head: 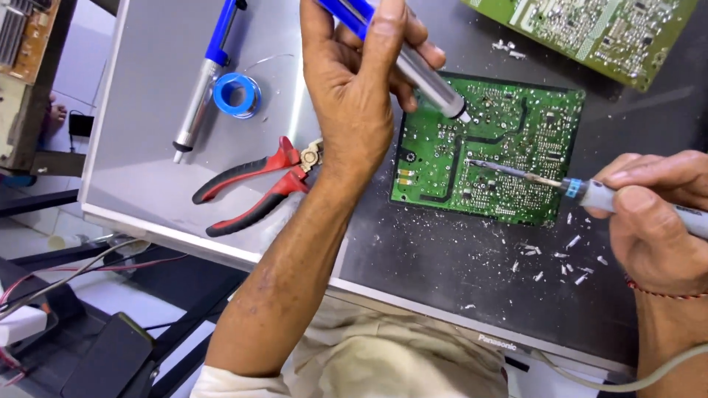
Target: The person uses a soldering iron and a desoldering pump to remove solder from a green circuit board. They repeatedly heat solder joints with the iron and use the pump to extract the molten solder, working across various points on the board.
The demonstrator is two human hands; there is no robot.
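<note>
Closest to the camera, the person's left forearm crosses the work surface (147, 110). On the left lie a spare suction pump (200, 88), a blue solder reel (237, 94) and red pliers (254, 184). Left hand (354, 96) is closed around a blue-and-metal suction pump (431, 85), its tip touching the green circuit board (490, 147). Right hand (653, 214) is clamped on a soldering iron (590, 191), its tip resting on the board's middle. If the hot tip lingers, it may lift the copper; loose metal scraps (560, 258) near the board could cause a short.
</note>
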